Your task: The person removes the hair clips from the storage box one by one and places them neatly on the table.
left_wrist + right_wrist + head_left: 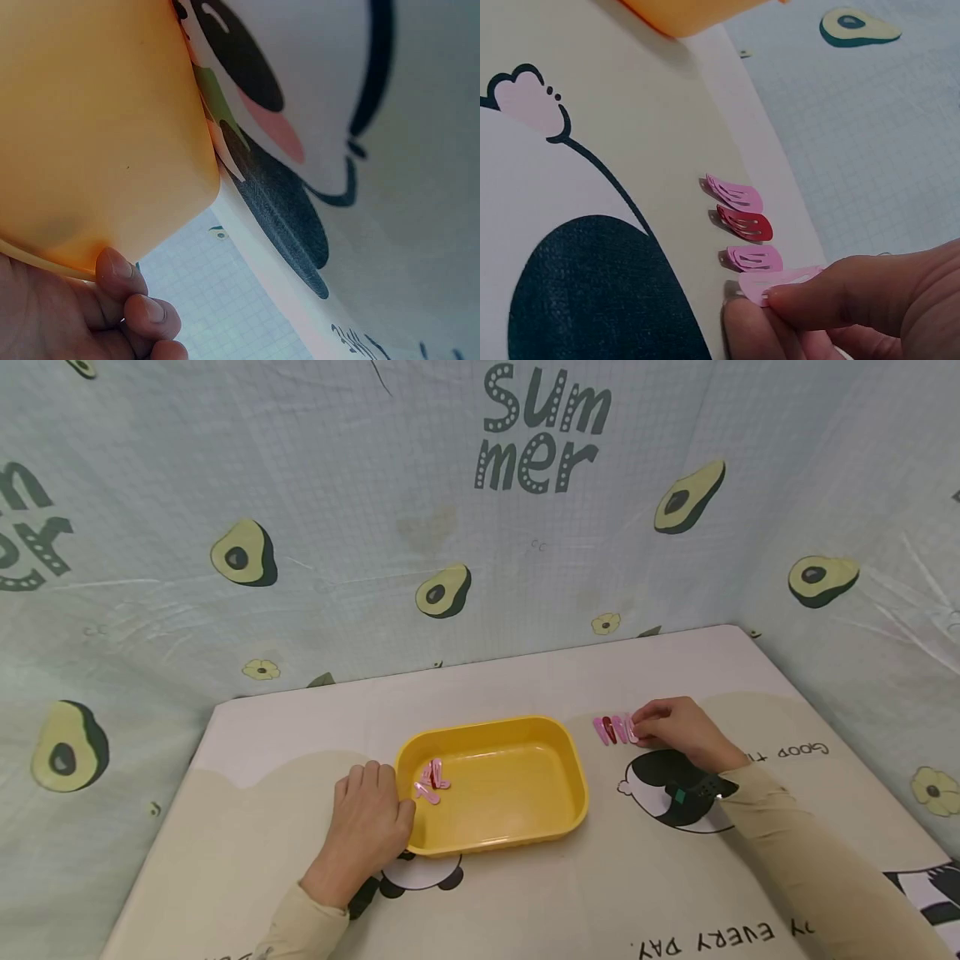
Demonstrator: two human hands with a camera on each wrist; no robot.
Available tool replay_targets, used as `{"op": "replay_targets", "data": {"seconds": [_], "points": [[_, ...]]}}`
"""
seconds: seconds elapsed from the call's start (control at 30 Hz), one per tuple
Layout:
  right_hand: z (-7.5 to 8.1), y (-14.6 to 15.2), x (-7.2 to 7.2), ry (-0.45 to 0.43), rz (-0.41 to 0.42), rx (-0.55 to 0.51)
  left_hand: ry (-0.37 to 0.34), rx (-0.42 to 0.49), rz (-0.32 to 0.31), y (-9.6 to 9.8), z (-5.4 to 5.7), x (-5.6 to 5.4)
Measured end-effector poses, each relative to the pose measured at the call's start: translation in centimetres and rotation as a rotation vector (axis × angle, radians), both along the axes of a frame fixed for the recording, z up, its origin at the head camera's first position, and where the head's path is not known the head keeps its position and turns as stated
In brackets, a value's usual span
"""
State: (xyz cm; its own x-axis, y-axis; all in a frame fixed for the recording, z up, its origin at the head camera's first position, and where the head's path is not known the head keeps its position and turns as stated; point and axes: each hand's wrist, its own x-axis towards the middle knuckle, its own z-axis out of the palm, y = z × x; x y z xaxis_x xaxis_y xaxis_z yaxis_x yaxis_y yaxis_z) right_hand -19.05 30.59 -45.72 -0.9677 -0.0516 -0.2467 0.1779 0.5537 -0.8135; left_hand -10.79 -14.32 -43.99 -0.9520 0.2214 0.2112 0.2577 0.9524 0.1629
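One pink clip between fingers

Spreads out as a cream table, printed with black-and-white cartoon figures and dark lettering; bears a yellow tray; carries, right of the tray, a pink clip, a red clip and another pink clip, side by side.

Wall cloth: pale blue-grey, creased, standing behind your desk.
Wall prints: avocados, yellow flowers and "SUMMER" lettering high ahead of you.
Desk cover: cream and white, with a black-and-white cartoon figure towards your right.
Desk words: "EVERY DAY" and "GOOD", upside down to you.
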Motion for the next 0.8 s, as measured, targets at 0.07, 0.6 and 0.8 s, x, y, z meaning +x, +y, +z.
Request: {"op": "replay_targets", "data": {"seconds": [0.07, 0.6, 0.8], "points": [[0.1, 0.0, -0.2, -0.011, 0.01, 0.007, -0.001, -0.001, 0.003, 0.0, 0.0, 0.0], [1.3, 0.0, -0.8, -0.105, 0.032, 0.038, -0.012, -0.015, 0.008, 0.1, -0.1, 0.0], [1.1, 0.1, -1.0, -0.118, 0.02, 0.038, -0.005, -0.011, 0.006, 0.1, -0.1, 0.0]]}}
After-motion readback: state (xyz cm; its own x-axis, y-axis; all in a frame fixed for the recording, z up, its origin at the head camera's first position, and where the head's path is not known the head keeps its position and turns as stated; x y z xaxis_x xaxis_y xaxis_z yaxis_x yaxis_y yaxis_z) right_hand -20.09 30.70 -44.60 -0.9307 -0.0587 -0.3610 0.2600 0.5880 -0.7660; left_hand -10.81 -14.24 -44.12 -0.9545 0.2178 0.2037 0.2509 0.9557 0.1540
